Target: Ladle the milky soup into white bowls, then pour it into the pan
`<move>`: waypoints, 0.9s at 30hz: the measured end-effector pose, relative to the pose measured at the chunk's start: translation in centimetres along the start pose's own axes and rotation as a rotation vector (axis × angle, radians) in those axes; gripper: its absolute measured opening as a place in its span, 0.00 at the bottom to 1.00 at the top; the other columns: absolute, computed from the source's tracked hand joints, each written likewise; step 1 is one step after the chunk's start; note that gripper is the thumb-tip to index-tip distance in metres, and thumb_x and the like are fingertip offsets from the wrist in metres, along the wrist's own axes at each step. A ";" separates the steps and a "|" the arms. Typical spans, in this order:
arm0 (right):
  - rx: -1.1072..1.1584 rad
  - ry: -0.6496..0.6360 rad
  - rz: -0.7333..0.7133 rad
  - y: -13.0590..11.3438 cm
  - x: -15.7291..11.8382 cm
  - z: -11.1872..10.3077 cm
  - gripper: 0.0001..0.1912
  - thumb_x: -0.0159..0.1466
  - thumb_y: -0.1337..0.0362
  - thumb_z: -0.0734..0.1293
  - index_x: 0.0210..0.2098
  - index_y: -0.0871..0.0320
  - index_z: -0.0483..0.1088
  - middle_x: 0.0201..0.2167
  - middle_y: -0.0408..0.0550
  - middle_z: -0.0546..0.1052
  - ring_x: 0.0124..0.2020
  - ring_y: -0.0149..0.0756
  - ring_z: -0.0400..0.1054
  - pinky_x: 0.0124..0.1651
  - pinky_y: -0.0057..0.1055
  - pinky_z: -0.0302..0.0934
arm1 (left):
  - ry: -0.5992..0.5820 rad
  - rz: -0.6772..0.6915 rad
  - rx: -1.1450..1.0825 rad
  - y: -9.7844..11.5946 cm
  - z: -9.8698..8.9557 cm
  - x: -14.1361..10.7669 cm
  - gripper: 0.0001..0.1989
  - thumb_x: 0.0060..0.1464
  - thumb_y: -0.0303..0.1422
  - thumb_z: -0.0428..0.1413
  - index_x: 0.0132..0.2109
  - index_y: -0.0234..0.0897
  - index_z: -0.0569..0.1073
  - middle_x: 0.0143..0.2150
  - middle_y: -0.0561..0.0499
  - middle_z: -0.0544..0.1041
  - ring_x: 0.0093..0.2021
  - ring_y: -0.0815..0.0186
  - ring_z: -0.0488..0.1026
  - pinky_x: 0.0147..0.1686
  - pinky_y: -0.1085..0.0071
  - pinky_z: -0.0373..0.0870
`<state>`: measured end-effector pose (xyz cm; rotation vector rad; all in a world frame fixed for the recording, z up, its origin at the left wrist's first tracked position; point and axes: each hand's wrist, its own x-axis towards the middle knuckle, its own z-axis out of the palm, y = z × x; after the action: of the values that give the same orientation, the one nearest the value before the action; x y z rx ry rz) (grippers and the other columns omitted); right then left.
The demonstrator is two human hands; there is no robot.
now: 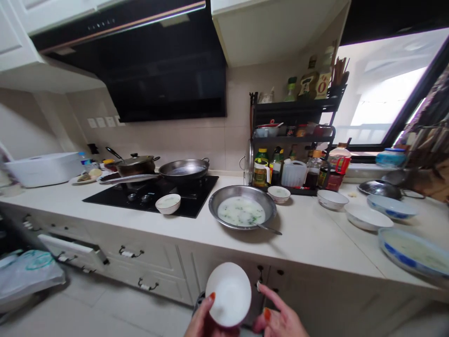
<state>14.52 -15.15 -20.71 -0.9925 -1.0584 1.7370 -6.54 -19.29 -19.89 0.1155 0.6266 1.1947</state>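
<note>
Left fingers: gripping the white bowl by its rim, thumb on top.
Right fingers: spread, index extended beside the bowl.
White bowl: below and in front of the metal basin; round, mouth up, tipped toward the wearer.
Spoon: in the basin, long handle pointing right and frontward.

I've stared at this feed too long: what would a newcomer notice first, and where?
Probably the wide metal basin of white, green-flecked liquid on the pale counter, just right of the black cooktop. Then the white bowl in the left hand, in front of the counter, with the right hand beside it. The big black range hood above the cooktop also stands out.
</note>
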 end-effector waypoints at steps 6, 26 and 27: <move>-0.211 0.213 -0.283 -7.2 0.9 0.0 0.56 0.49 0.46 0.76 0.69 0.57 0.51 0.27 0.42 0.74 0.18 0.30 0.64 0.14 0.23 0.52 | 0.045 0.320 -0.097 3.5 1.0 -1.4 0.43 0.57 0.33 0.60 0.73 0.44 0.48 0.58 0.39 0.76 0.54 0.51 0.76 0.53 0.58 0.74; -0.754 0.363 -0.755 -19.1 18.0 0.0 0.13 0.57 0.55 0.62 0.31 0.57 0.72 0.23 0.49 0.76 0.27 0.42 0.70 0.36 0.37 0.65 | 0.131 0.642 0.017 14.0 4.1 3.4 0.35 0.60 0.41 0.57 0.70 0.48 0.54 0.53 0.40 0.77 0.43 0.50 0.80 0.33 0.60 0.78; -0.788 0.328 -0.753 -19.1 18.2 -0.2 0.13 0.57 0.56 0.61 0.32 0.57 0.72 0.23 0.48 0.75 0.27 0.41 0.70 0.36 0.36 0.65 | 0.148 0.642 0.034 14.3 3.9 4.0 0.35 0.60 0.42 0.56 0.70 0.47 0.53 0.52 0.40 0.77 0.41 0.50 0.80 0.31 0.60 0.78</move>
<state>13.66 7.07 -6.57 -1.0777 -1.6545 0.5123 -15.57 -9.37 -12.48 0.2725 0.7681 1.8244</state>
